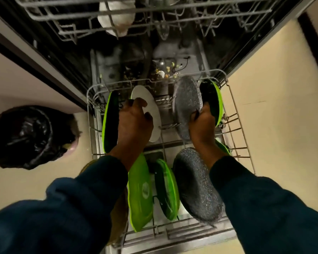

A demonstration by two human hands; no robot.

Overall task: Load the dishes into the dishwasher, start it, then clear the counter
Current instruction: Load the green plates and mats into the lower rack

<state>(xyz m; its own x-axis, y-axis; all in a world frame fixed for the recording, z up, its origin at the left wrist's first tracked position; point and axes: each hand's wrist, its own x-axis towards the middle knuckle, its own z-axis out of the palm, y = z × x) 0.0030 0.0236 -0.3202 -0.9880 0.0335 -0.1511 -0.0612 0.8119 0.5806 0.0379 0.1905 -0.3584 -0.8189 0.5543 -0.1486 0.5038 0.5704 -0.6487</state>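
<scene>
A: Lower rack (92,99) pulled out over the open dishwasher door, seen from above. Dishes standing on edge in two rows.

B: Left hand (134,123)?

A: Fingers curled over the top edge of a white plate (151,110), gripping it upright in the far row. Green plate (109,123) just beside, to the left, also on edge.

B: Right hand (202,121)?

A: Closed round the rim of a speckled grey plate (186,99), far row, right side. Second green plate (212,99) directly behind it, close; touching or not, cannot tell.

B: Near row?

A: Green lid (140,195) tilted, a green-rimmed plate (167,189) next to it, then a second speckled grey plate (198,184) leaning on the right. None held.

B: Elsewhere?

A: Upper rack (62,17) drawn out at top of view, something white (116,21) sitting in it. Food scraps (163,70) scattered on the tub floor beyond the lower rack. Bin with black liner (26,136) on the floor, left, well apart from the rack. Dark blue sleeves (264,208) on both arms.
</scene>
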